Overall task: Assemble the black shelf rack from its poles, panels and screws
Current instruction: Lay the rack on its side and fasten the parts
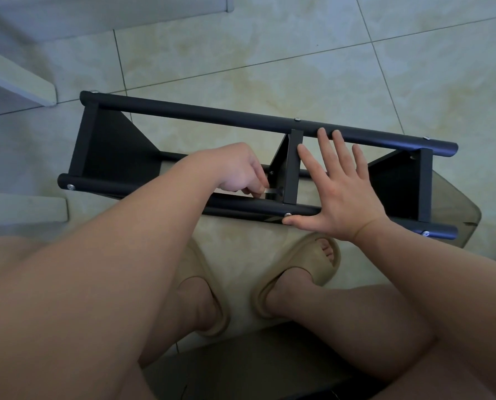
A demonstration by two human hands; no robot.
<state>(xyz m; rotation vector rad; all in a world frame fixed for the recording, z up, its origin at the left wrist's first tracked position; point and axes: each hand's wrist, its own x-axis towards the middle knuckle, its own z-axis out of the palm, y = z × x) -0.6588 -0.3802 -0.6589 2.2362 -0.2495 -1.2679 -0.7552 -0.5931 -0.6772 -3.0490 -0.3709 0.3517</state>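
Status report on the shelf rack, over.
Left hand pinches small silver tool at middle panel. Right hand flat, bracing shelf rack on its side. Nothing blocking.

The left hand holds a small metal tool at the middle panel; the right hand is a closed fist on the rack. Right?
No fist: the head view shows the right hand open, fingers spread, on the rack. The rest is correct.

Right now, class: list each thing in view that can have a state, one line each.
shelf rack: lying on its side on the floor.
left hand: pinching a small metal tool at the middle panel.
right hand: open, fingers spread, pressing on the rack.
slippers: worn on both feet.
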